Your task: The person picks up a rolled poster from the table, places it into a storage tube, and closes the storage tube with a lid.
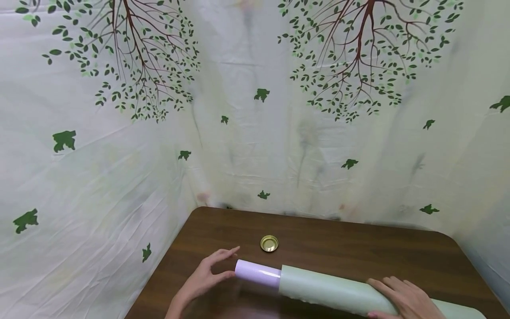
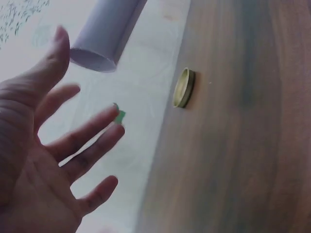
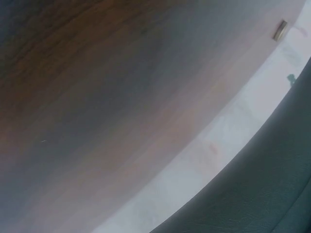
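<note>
A long pale green tube (image 1: pixel 318 283) spans the lower right of the head view, with a narrower light purple tube (image 1: pixel 259 272) sticking out of its left end. My right hand (image 1: pixel 406 297) grips the green tube toward its right part, fingers over the top and thumb on the near side. At the other end, my left hand (image 1: pixel 207 275) is spread, its thumb tip right at the rim of the purple tube (image 2: pixel 104 39). In the right wrist view the green tube (image 3: pixel 257 179) fills the lower right corner, and the right hand is out of that view.
A shallow round gold lid (image 1: pixel 269 243) lies on the brown wooden table (image 1: pixel 338 239), beyond the purple tube. White cloth (image 1: pixel 239 155) printed with trees and leaves hangs behind the table and at its sides.
</note>
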`<state>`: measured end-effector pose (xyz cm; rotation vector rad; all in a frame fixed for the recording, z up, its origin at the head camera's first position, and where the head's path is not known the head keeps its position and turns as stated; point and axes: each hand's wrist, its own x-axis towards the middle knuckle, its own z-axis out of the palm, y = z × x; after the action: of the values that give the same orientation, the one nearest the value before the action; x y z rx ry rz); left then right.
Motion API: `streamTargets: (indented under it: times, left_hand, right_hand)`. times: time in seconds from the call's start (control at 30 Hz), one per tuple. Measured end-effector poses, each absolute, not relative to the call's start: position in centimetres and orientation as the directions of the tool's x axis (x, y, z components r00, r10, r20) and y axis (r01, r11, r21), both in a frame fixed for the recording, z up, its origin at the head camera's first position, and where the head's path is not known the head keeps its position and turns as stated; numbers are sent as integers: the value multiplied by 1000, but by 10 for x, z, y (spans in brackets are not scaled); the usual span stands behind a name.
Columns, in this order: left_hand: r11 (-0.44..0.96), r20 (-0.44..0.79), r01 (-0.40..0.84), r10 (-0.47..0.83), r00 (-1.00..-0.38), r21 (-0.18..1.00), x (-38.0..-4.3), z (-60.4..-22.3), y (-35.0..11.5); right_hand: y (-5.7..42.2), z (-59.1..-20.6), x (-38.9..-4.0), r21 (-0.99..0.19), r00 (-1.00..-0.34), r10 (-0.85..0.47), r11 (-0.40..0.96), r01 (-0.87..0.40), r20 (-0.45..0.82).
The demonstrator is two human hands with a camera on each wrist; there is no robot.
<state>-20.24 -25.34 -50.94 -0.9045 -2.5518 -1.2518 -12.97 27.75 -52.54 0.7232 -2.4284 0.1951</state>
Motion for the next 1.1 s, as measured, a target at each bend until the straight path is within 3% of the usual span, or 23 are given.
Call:
streamTargets:
  times: [0.2, 0.73, 1.1]
  left_hand:
    - [362, 378, 586, 501, -778, 726, -203, -523, -255]
    - [347, 341, 547, 502, -795, 762, -202, -525, -245]
    - [312, 404, 588, 490, -773, 746, -201, -523, -238]
  right_hand:
    - [278, -529, -127, -7, -698, -438, 844, -536, 567]
    - [280, -531, -130, 8, -679, -436, 844, -536, 591]
    - [279, -532, -131, -13, -699, -408, 859, -512, 587]
